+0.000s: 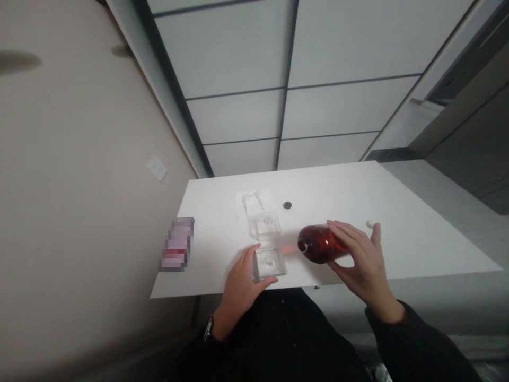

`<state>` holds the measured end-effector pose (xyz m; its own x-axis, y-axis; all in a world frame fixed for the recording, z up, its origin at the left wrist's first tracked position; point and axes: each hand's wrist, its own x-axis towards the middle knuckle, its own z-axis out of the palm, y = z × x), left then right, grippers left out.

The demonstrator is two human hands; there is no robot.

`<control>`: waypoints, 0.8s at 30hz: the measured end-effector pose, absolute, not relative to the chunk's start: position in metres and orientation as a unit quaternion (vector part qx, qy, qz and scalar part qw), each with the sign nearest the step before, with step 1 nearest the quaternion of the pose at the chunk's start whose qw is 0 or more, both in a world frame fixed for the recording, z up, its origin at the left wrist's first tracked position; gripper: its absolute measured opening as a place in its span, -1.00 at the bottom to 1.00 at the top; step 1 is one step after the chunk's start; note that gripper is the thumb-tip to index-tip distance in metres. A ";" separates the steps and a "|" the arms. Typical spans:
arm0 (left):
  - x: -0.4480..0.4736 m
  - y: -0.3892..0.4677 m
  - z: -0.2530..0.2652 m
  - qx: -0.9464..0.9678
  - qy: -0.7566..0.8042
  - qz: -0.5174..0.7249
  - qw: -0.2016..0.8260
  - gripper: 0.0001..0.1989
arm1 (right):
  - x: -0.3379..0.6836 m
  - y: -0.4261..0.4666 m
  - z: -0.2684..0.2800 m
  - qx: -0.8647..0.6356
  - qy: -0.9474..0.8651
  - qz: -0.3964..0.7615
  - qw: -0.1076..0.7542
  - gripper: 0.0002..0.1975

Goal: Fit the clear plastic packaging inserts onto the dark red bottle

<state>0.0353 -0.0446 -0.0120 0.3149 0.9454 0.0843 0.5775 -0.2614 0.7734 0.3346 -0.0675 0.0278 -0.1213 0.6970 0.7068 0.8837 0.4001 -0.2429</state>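
Note:
My left hand curls round the side of a clear square container near the table's front edge, thumb in front and fingers behind. In my right hand is a red see-through bottle, tilted over with its uncapped mouth facing left. That mouth is to the right of the container and apart from it; red light falls on the table between them. A second clear square container stands just behind the first. How much liquid either container holds, I cannot tell.
Behind the containers lie clear or whitish pieces, hard to make out. A dark round cap lies towards the back of the white table. A small white thing is beyond my right hand. A blurred-out pinkish object lies at the left edge.

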 end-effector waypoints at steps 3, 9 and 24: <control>0.020 -0.043 -0.014 0.739 0.534 0.271 0.308 -0.18 | 0.342 -0.070 0.016 -0.549 -0.718 -0.085 0.420 -0.38; -0.007 -0.031 -0.020 0.741 0.549 0.289 0.257 -0.22 | 0.353 -0.071 -0.007 -0.574 -0.667 -0.034 0.473 -0.36; -0.014 0.024 -0.010 0.772 0.532 0.287 0.195 -0.25 | 0.356 -0.066 -0.049 -0.623 -0.571 0.001 0.536 -0.27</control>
<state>-0.0138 0.0238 -0.0101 0.2681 0.9342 0.2353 0.7099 -0.3567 0.6073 0.3561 -0.0659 -0.0486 0.3487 0.7114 0.6102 0.7097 0.2248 -0.6677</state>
